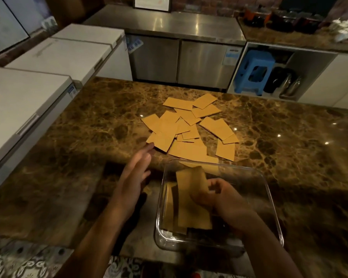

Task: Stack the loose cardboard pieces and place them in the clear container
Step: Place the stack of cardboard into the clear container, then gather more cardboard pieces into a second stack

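Several loose tan cardboard pieces (187,127) lie scattered and overlapping on the brown marble counter (68,137). A clear square container (269,189) stands at the counter's near edge. My right hand (219,195) is inside it, gripping a small stack of cardboard pieces (191,183) that stands tilted over other pieces lying on the container's bottom (193,217). My left hand (135,173) hovers open to the left of the container, its fingers stretched toward the nearest corner of the scattered pile.
White chest freezers (28,101) line the left side. A steel counter with cabinet doors (179,57) stands behind. A blue stool (253,71) and dark pans sit in an open shelf at the back right. Jars crowd the far right counter.
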Demonstrator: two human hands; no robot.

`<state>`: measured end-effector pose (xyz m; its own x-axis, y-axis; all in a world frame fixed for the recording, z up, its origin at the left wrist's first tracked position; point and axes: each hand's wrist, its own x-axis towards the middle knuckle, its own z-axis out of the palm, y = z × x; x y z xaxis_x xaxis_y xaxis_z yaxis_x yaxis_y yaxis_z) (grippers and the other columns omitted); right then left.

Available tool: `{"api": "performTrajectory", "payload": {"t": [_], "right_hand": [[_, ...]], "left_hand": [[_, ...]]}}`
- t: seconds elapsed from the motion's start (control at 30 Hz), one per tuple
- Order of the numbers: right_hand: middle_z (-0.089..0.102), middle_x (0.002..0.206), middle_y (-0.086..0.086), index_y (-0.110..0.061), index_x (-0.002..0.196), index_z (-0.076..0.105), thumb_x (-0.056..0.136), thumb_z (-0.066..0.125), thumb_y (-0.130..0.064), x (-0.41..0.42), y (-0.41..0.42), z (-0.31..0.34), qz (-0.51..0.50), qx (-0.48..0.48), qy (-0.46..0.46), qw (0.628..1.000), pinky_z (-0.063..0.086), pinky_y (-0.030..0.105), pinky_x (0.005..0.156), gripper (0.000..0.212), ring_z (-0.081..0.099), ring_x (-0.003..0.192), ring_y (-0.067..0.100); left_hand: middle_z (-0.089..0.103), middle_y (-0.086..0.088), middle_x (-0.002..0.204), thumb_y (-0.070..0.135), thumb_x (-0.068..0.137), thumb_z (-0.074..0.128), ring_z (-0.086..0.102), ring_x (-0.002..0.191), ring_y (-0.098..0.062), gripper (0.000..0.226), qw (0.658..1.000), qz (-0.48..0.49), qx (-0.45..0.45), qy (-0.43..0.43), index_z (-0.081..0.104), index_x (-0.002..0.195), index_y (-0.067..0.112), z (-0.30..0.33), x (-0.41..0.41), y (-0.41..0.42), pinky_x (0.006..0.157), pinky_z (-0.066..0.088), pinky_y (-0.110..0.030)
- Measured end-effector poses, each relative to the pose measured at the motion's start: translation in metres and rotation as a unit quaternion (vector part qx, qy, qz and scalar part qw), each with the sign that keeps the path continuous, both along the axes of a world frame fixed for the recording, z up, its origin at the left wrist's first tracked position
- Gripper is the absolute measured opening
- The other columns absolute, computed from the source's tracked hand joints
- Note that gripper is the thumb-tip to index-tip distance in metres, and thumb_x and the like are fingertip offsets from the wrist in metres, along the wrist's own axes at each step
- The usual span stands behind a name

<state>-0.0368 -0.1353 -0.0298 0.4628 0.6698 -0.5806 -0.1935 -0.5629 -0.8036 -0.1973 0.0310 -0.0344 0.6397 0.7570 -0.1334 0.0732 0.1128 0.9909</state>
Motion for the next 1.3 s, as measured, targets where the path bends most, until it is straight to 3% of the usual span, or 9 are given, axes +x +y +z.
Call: {"api": "performTrajectory", "payload": {"t": [0.13,0.4,0.53,0.63,0.8,0.87,0.93,1.1,1.3], "right_hand": [[0.068,0.11,0.0,-0.025,0.122,0.05,0.079,0.083,-0.032,-0.015,0.014,-0.018,-0.001,-0.041,0.005,0.999,0.058,0.026,0.058,0.054,0.072,0.089,0.016],[0.061,0.094,-0.009,-0.033,0.081,0.062,0.084,0.064,-0.048,-0.038,0.033,-0.021,0.094,-0.113,-0.2,0.969,0.053,0.036,0.074,0.015,0.06,0.096,0.016],[0.072,0.085,0.002,-0.02,0.082,0.07,0.084,0.065,-0.027,-0.05,0.039,-0.011,0.098,-0.09,-0.12,0.984,0.054,0.034,0.073,0.009,0.068,0.079,0.017],[0.074,0.097,0.014,-0.011,0.101,0.068,0.066,0.066,-0.037,-0.054,0.04,-0.006,0.032,-0.066,-0.034,0.997,0.055,0.04,0.073,0.043,0.069,0.086,0.025],[0.08,0.083,-0.004,-0.041,0.081,0.079,0.092,0.063,-0.023,-0.051,0.034,0.0,0.033,0.003,0.106,0.994,0.06,0.029,0.072,0.026,0.075,0.082,0.011],[0.079,0.089,-0.001,-0.031,0.08,0.079,0.093,0.064,-0.024,-0.044,0.032,0.003,0.042,-0.027,0.073,0.996,0.059,0.038,0.088,0.021,0.072,0.085,0.016],[0.074,0.101,-0.006,-0.038,0.101,0.066,0.093,0.066,-0.034,-0.032,0.03,0.014,0.061,-0.048,0.041,0.996,0.059,0.024,0.079,0.009,0.069,0.088,0.01],[0.072,0.108,-0.011,-0.044,0.115,0.061,0.076,0.065,-0.071,0.022,0.026,0.064,0.11,-0.013,-0.033,0.993,0.055,0.025,0.079,0.048,0.071,0.092,0.007],[0.06,0.082,0.005,-0.012,0.091,0.062,0.096,0.06,-0.034,0.095,0.099,0.07,0.051,0.06,0.008,0.997,0.051,0.034,0.081,0.023,0.058,0.075,0.021]], "left_hand": [[0.05,0.012,0.148,0.06,0.089,0.036,0.044,0.137,-0.005,0.057,0.997,-0.04,-0.067,-0.009,0.045,0.142,0.041,-0.019,0.004,-0.011,0.116,0.033,-0.045],[0.044,0.015,0.153,0.076,0.078,0.043,0.039,0.141,-0.007,0.061,0.995,-0.076,-0.064,-0.009,0.042,0.136,0.058,-0.03,0.011,-0.03,0.118,0.031,-0.042],[0.04,0.013,0.156,0.07,0.079,0.046,0.035,0.143,-0.005,0.065,0.995,-0.06,-0.075,-0.035,0.04,0.14,0.049,-0.032,0.018,-0.038,0.121,0.025,-0.046],[0.044,0.01,0.154,0.066,0.078,0.05,0.039,0.142,-0.009,0.063,0.994,-0.034,-0.096,-0.047,0.043,0.137,0.048,-0.033,0.02,-0.039,0.12,0.027,-0.049],[0.046,0.013,0.151,0.066,0.077,0.05,0.04,0.141,-0.006,0.058,0.995,-0.014,-0.097,-0.037,0.046,0.132,0.049,-0.025,0.018,-0.041,0.12,0.027,-0.047],[0.048,0.012,0.149,0.069,0.076,0.049,0.042,0.139,-0.008,0.06,0.996,-0.022,-0.087,-0.005,0.047,0.132,0.047,-0.02,0.014,-0.039,0.119,0.03,-0.047],[0.06,0.013,0.135,0.066,0.08,0.049,0.052,0.13,-0.011,0.051,0.996,-0.019,-0.079,0.042,0.054,0.125,0.044,-0.016,0.013,-0.026,0.112,0.038,-0.048],[0.068,0.004,0.102,0.016,0.095,0.062,0.062,0.096,-0.017,0.015,0.995,0.052,-0.016,0.086,0.067,0.108,0.021,-0.011,0.041,0.044,0.07,0.046,-0.022],[0.066,-0.007,0.108,0.019,0.088,0.072,0.066,0.092,-0.023,0.021,0.98,0.105,0.02,0.169,0.063,0.107,0.017,-0.02,0.102,0.142,0.075,0.056,-0.037]]}}
